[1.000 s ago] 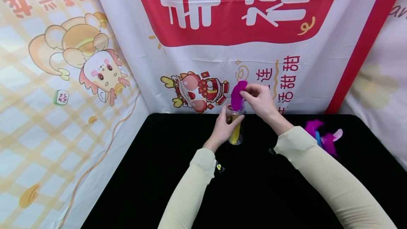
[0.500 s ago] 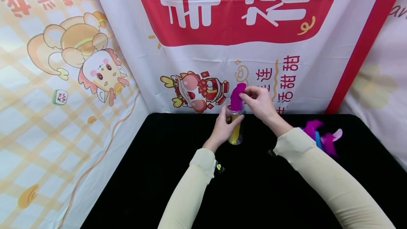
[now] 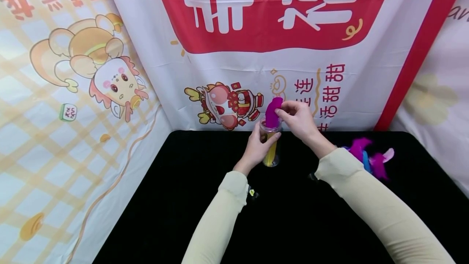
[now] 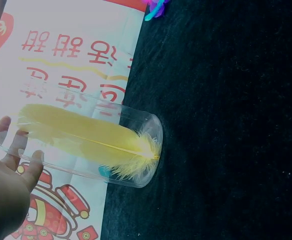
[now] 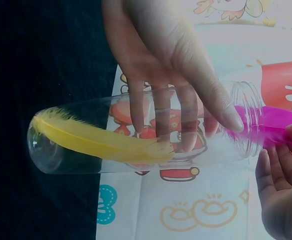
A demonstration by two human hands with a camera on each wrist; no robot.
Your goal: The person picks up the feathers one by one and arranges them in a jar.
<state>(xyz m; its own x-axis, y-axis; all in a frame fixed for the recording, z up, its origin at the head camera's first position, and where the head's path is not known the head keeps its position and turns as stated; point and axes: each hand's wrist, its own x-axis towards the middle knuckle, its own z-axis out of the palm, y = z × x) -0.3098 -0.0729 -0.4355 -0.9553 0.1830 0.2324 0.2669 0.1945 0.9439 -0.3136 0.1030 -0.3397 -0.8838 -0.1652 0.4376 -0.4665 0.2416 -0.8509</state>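
Observation:
A clear jar [image 3: 271, 160] with a threaded, lidless mouth stands upright on the black table, and my left hand [image 3: 256, 148] grips it round its upper part. Inside lies a yellow feather [image 5: 101, 145], its quill end at the jar's bottom, plain in both wrist views. My right hand [image 3: 300, 119] pinches a magenta feather [image 3: 272, 111] between thumb and finger above the rim. The lower end of that feather is inside the jar's neck, as the right wrist view shows; its upper part sticks out.
On the right of the black table [image 3: 286, 223] lies a loose pile of feathers [image 3: 379, 164] in magenta, blue and pale pink, partly behind the right sleeve. A printed cloth wall [image 3: 227, 68] rises directly behind the jar, and another stands at the left.
My right hand has come down slightly, and the magenta feather has sunk a little lower into the jar's mouth. The left hand and jar stay in place.

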